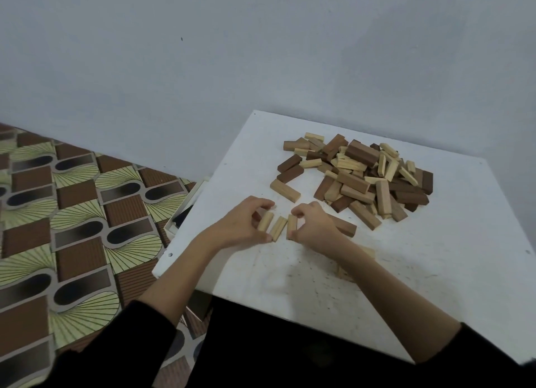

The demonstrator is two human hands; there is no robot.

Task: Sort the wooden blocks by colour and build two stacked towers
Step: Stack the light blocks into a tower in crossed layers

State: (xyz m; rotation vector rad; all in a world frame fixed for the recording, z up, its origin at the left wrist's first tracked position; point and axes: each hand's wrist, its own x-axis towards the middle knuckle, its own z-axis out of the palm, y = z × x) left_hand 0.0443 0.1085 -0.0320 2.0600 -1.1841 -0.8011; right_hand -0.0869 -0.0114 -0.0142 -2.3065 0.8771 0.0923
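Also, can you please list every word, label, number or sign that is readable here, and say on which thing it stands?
None: no readable text shows anywhere.
The pale and dark brown wooden blocks in the heap carry no print.
The three pale wooden blocks between the left hand and right hand are plain.
The white square table shows only scuff marks.

No readable text, label, brand, number or sign anywhere in view — none on wooden blocks (359, 173), white table (435, 271), wall or patterned floor covering (72, 213). Floor covering shows shapes only — no lettering.
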